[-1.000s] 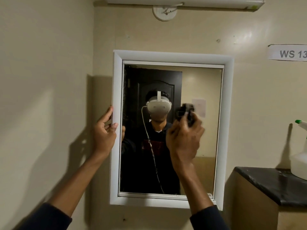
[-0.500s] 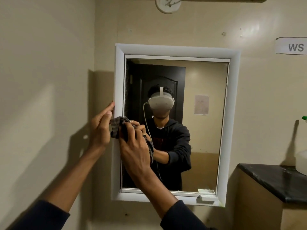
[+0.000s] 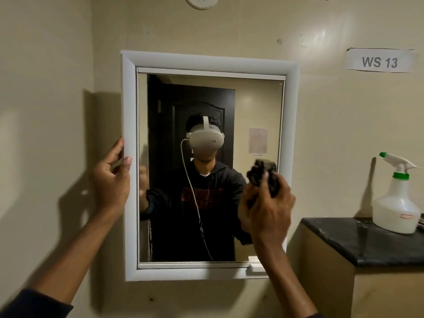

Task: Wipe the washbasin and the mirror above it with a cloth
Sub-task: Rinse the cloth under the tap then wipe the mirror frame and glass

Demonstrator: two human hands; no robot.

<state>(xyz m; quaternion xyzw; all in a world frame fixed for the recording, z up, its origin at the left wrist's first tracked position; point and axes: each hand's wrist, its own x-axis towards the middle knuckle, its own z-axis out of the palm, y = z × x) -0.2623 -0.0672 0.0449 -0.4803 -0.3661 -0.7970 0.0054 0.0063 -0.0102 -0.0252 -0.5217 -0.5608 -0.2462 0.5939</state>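
Head view: I face the mirror (image 3: 206,157) on the wall; every place below is given against it.
Left hand: my left hand (image 3: 112,180) rests on the mirror's left frame edge, fingers loosely spread, thumb on the front face, closing on nothing.
Why left: I judge it is there to steady the frame while I press on the glass.
Right hand: my right hand (image 3: 266,207) is closed around a bunched dark cloth (image 3: 263,175), which pokes out above my knuckles.
Cloth place: against the glass at the mirror's right side, about mid-height, just inside the right frame.
Why bunched: a wad gives firm pressure for rubbing, I think.
Arm pose: both forearms reach up and forward, the right wrist slightly bent back, blurred.
Spray bottle (image 3: 397,203): stands on the dark counter (image 3: 367,246) right of the mirror, untouched.
Washbasin: not in view.
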